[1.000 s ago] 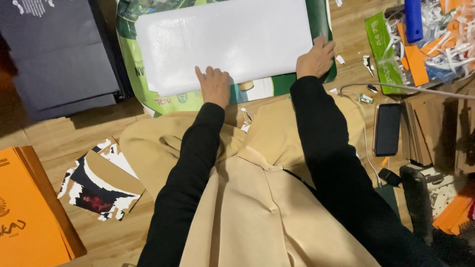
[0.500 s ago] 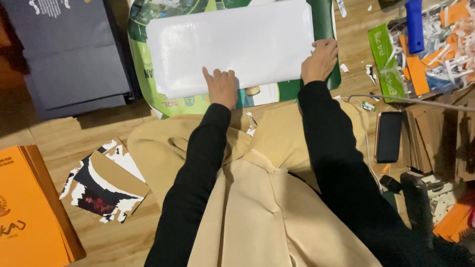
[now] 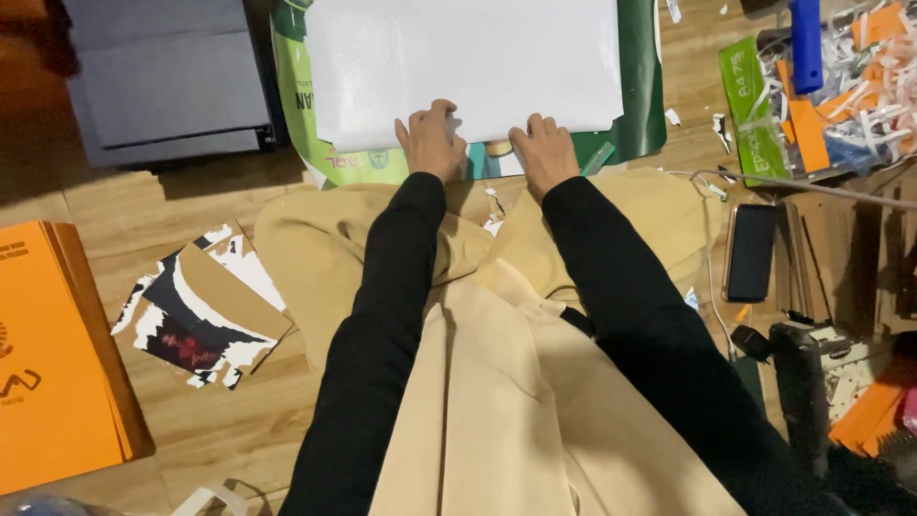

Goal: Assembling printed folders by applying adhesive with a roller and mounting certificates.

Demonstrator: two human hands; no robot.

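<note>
White sheet lies flat on green mat, top of view, on wood floor. Both hands at sheet's near edge, close together. Left hand on edge, fingers curled and together, pressing down. Right hand just beside it, fingers bent, tips on sheet edge. Black sleeves, tan coat below. Phone right of knee. Grey folder left of mat. Orange board far left; torn card beside it. Scrap pile top right.
</note>
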